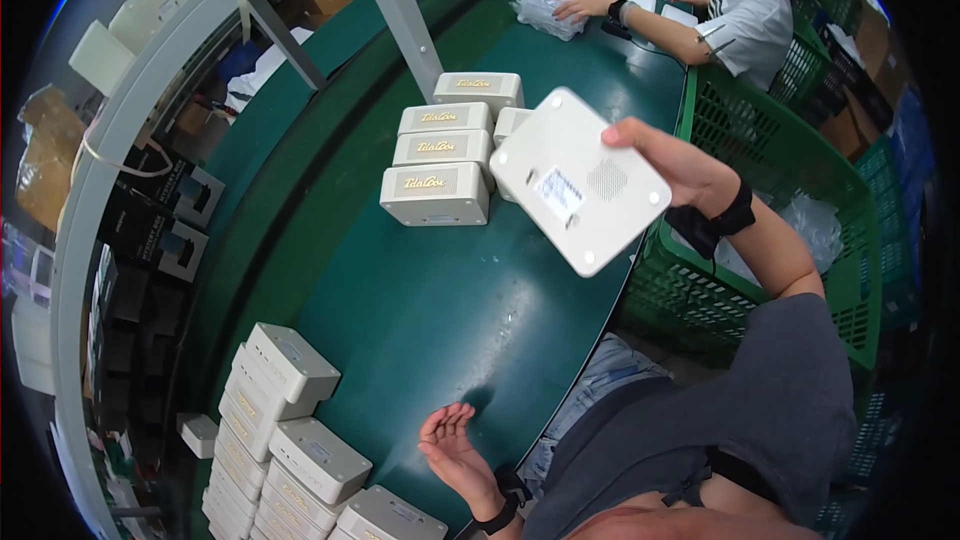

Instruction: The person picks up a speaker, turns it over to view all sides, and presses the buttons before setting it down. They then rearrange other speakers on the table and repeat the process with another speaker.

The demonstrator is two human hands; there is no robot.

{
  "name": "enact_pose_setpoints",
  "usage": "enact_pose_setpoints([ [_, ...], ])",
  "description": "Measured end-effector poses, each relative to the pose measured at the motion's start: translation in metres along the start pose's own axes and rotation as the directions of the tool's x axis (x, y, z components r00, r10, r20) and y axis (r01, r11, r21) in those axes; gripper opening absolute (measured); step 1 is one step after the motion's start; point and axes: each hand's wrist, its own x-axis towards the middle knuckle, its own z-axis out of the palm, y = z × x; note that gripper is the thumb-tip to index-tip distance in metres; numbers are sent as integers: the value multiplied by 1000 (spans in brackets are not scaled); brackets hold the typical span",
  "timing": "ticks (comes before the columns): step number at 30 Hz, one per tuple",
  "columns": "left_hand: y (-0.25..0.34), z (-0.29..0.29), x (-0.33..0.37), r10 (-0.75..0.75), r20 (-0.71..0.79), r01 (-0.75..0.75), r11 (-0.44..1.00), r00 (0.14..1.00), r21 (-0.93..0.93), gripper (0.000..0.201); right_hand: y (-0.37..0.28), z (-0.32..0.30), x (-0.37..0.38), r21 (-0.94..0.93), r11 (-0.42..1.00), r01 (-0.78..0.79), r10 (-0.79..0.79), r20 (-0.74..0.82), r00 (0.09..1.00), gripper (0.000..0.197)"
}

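Green bench (425, 310) sweeping diagonally through the frame, metal framing at upper left, a co-worker (750, 25) at upper right with one hand on a clear plastic bundle (550, 10). From my remote seat, eyes on the pale box (580, 180): just right of upper centre, tilted, its flat footed face towards my camera, apparently held clear of the surface.

Right grip (690, 175) has it at the right-hand corner — thumb pressed on the face, fingers hidden behind, so I can't tell how far they wrap. Left grip (462, 460), bottom centre: fingers loosely curled, nothing in them, well apart from the box.

How will it handle? I'd call it light to middling, since one hand carries it by a corner. Shell looks like stiff, smooth plastic; I'd expect no give under a squeeze, and some slip on those rounded edges. Scuffs worry me more than crushing. A corner hold leaves weight hanging out to the left, so it could twist; I'd rather take two opposite edges, thumbs off the perforated patch and the label (560, 192).

Similar boxes stand grouped at upper centre (440, 150), more are stacked at lower left (320, 455), and a green crate (665, 275) sits beside the bench at right.
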Motion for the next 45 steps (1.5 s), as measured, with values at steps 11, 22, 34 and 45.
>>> enact_pose_setpoints([
  [11,-1,12,6,-65,-5,65,994,998,87,44,-94,-80,98,-986,11,164,-839,80,538,66],
  [22,3,13,8,-36,-64,44,989,997,142,43,-110,-165,223,-992,43,-115,-579,-119,807,64],
  [34,-1,23,12,-58,-98,69,991,994,117,44,-131,-248,268,-943,-202,-265,-707,-47,705,59],
  [45,0,15,27,-100,-100,113,986,990,126,43,-13,-44,86,-970,-127,208,-195,230,953,84],
])
